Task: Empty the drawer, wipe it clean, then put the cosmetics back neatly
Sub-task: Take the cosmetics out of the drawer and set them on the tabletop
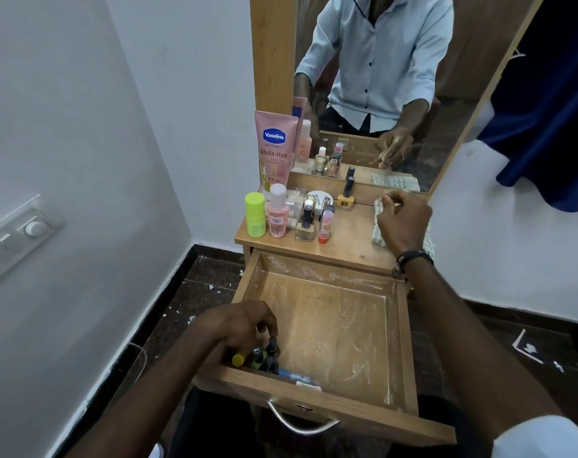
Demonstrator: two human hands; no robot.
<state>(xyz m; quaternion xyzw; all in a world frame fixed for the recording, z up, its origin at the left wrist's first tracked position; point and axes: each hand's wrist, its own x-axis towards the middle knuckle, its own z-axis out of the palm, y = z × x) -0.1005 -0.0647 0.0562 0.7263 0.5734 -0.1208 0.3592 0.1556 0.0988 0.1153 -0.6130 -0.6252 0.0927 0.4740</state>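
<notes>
The wooden drawer [403, 345] stands pulled out, its floor streaked with white dust. In its near left corner lie a few small dark bottles [270, 357], a yellow-capped tube [238, 359] and a blue pen-like item [292, 375]. My left hand [234, 328] reaches into that corner, fingertips curled on the top of a dark bottle. My right hand [401, 223] is over the checked cloth [378, 231] on the tabletop, fingers curled; what they hold is unclear. On the tabletop stand a pink Vaseline tube [275, 150], a green stick [255, 214], a pink bottle [277, 211] and nail polishes [307, 223].
A mirror [380, 77] behind the tabletop reflects the person and the items. A white wall with a switch panel [13, 233] is on the left. A blue curtain [552, 110] hangs at right. The dark floor [188, 292] carries white specks. The drawer has a metal handle [301, 424].
</notes>
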